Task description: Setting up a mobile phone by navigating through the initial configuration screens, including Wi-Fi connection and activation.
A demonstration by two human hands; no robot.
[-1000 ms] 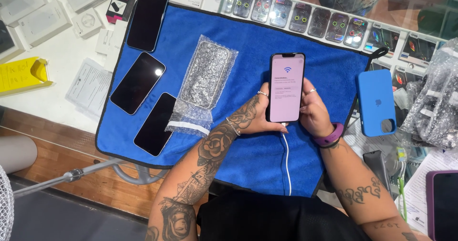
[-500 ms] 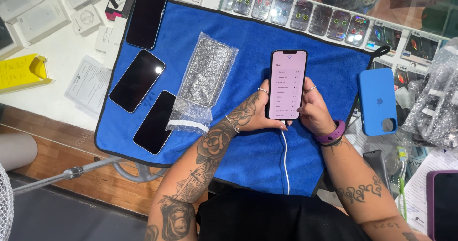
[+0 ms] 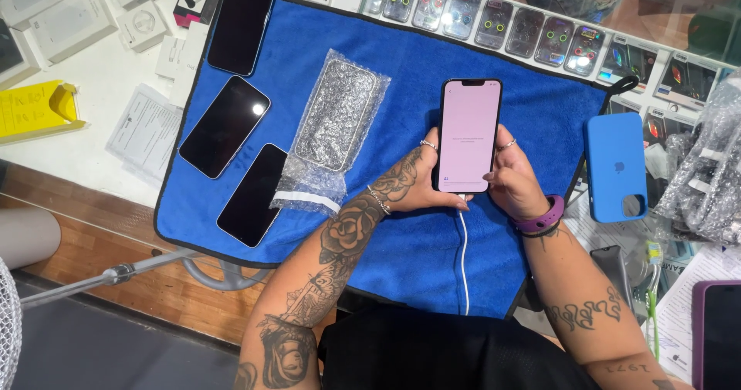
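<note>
- Screen content has changed on the held phone (image 3: pixel 469 135): the earlier rows of text on pink are gone, and it now shows a nearly blank pale-pink page with faint small print near the middle and bottom. Both hands sit where they were; nothing on the cloth has shifted. My reading: the phone is stepping through its screens while plugged in.
- Far left, on the white counter (image 3: pixel 93 96): a yellow box (image 3: pixel 35 110), white boxes and a paper leaflet.
- Blue towel (image 3: pixel 401 243) covers the middle of the counter. On its left part lie three dark phones (image 3: pixel 224 126), screens off, face up.
- Beside them, a bubble-wrap pouch (image 3: pixel 333 120) lying flat, apart from both hands.
- Left hand (image 3: pixel 413 181): fingers curled round the phone's left edge, pinching it from that side.
- White cable (image 3: pixel 463 259) runs from the phone's bottom edge toward the person.
- Right hand (image 3: pixel 513 178): fingers wrapped on the right edge, thumb at the screen's margin; purple band on the wrist.
- Right of the towel: a blue phone case (image 3: pixel 615 166), back up.
</note>
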